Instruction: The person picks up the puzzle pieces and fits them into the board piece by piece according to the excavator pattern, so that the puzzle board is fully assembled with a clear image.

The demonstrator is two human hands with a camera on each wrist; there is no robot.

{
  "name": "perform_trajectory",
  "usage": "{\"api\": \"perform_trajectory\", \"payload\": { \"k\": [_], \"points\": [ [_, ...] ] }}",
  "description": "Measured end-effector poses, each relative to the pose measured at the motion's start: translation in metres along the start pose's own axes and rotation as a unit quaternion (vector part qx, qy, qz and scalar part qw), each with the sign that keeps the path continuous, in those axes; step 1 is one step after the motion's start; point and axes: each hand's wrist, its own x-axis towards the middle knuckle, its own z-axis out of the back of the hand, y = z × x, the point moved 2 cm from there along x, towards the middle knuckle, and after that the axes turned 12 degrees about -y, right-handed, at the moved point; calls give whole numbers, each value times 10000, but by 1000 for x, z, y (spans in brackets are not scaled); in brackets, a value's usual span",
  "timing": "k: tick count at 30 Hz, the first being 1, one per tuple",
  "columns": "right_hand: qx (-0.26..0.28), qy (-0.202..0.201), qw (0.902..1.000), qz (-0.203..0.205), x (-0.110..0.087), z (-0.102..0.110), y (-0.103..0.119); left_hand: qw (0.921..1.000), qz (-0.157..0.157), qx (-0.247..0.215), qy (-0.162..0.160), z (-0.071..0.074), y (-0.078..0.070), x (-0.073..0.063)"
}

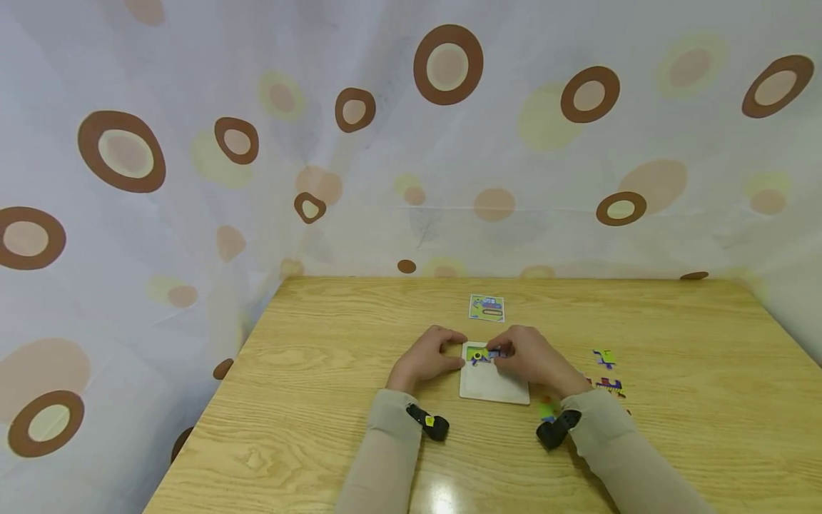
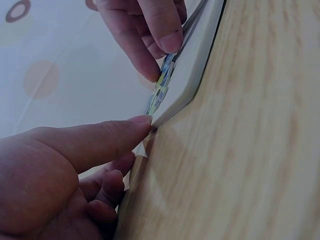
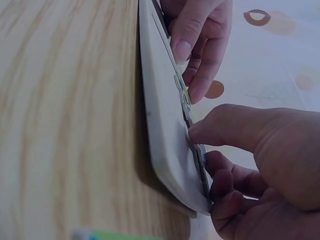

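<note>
A white puzzle board [image 1: 493, 387] lies on the table in front of me. A green and yellow jigsaw piece [image 1: 477, 355] sits in its upper left corner. My left hand [image 1: 425, 358] holds the board at its left edge, thumb on the side and index finger near the far corner. Over the board's upper right part, my right hand [image 1: 531, 360] pinches a blue and purple jigsaw piece [image 1: 496, 353] between thumb and fingers, at the first piece's side. That piece is mostly hidden by the fingers. In the right wrist view, the right thumb [image 3: 200, 132] touches the row of pieces.
Behind the board lies a square picture card [image 1: 486, 308] showing a blue vehicle on green. Several loose jigsaw pieces [image 1: 605, 358] are right of the board, some partly behind the right arm. One green piece [image 1: 547, 410] lies by the right wrist. A patterned curtain [image 1: 385, 235] borders the table.
</note>
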Motion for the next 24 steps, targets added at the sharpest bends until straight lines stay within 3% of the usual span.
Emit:
{"api": "perform_trajectory", "payload": {
  "k": [7,24],
  "points": [
    [118,101,9999,-17,0,2,0,10000,-36,44,7,0,1,1],
    [180,-167,9994,224,-2,1,-2,10000,-91,36,7,0,1,1]
  ]
}}
